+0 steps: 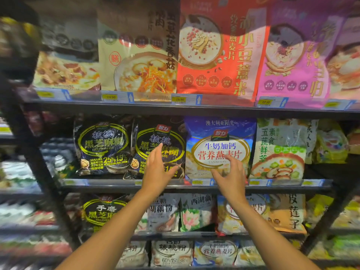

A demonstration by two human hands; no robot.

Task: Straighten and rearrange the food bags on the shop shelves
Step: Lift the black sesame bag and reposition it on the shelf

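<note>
Left grip [157,168] and right grip [231,172], both released and spread, reach toward second black sesame bag [169,141] & blue oat bag [220,131] standing on mid shelf [109,182], prob. to square them; contact unclear.

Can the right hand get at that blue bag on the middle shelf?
Probably yes: the right hand is open directly in front of the blue bag, and nothing shows between them.

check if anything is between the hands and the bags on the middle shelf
Nothing visible is in the way. The left hand is directly in front of a black sesame bag, the right hand in front of the blue oatmeal bag beside it, both with fingers spread. Whether they touch cannot be told.
</note>
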